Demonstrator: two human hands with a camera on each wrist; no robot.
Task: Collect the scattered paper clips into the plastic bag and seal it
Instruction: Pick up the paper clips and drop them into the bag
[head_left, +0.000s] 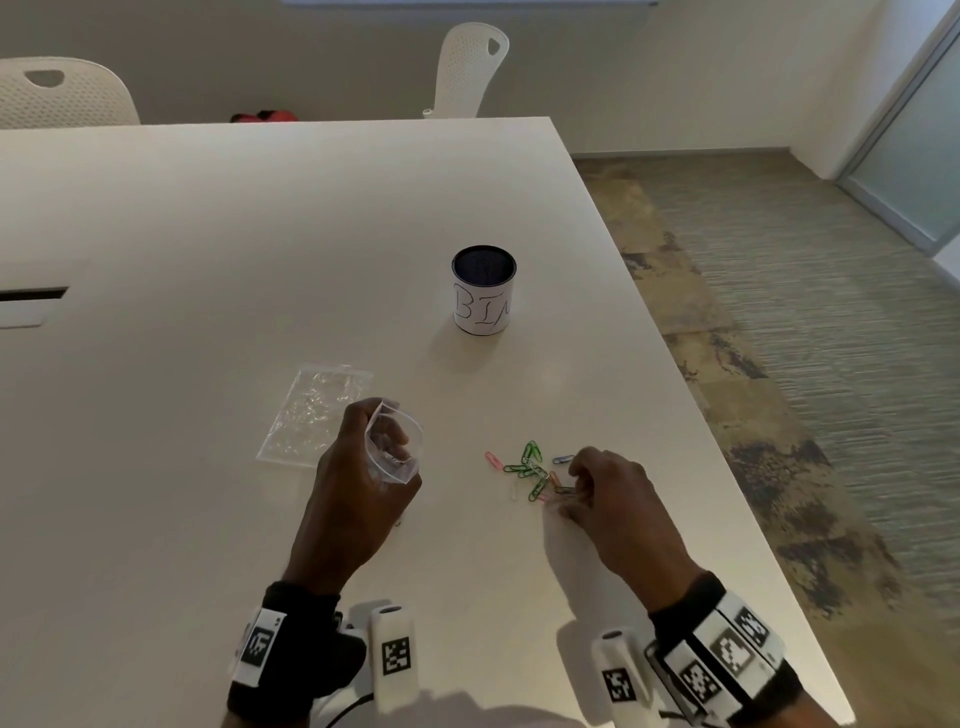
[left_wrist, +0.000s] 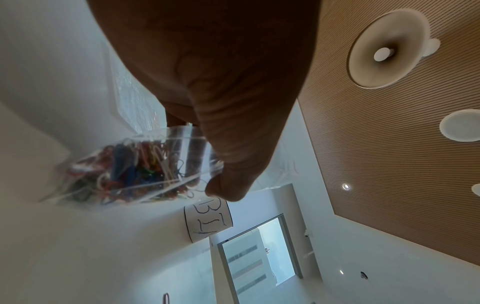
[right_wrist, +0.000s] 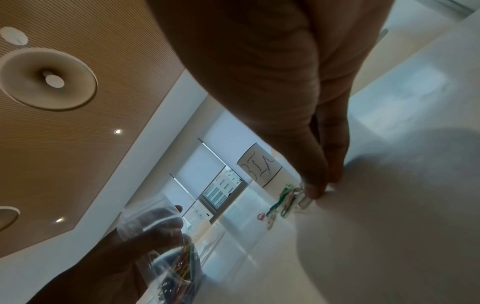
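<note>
My left hand (head_left: 379, 436) holds a small clear plastic bag (head_left: 402, 460) upright just above the white table (head_left: 260, 234), its mouth held open. The left wrist view shows the bag (left_wrist: 124, 168) packed with several coloured paper clips, my thumb (left_wrist: 228, 164) pressed on its rim. A loose pile of green, pink, blue and white paper clips (head_left: 532, 473) lies right of the bag. My right hand (head_left: 571, 493) is down at the pile's right edge, fingers curled and pinching a clip. In the right wrist view the fingertips (right_wrist: 317, 185) meet on the table beside the clips (right_wrist: 285, 199).
A second clear bag (head_left: 311, 415) lies flat on the table behind my left hand. A cup marked BIN (head_left: 483, 291) stands farther back. The table's right edge (head_left: 691, 415) runs close to the pile, with floor beyond. Two white chairs (head_left: 467, 67) stand at the far side.
</note>
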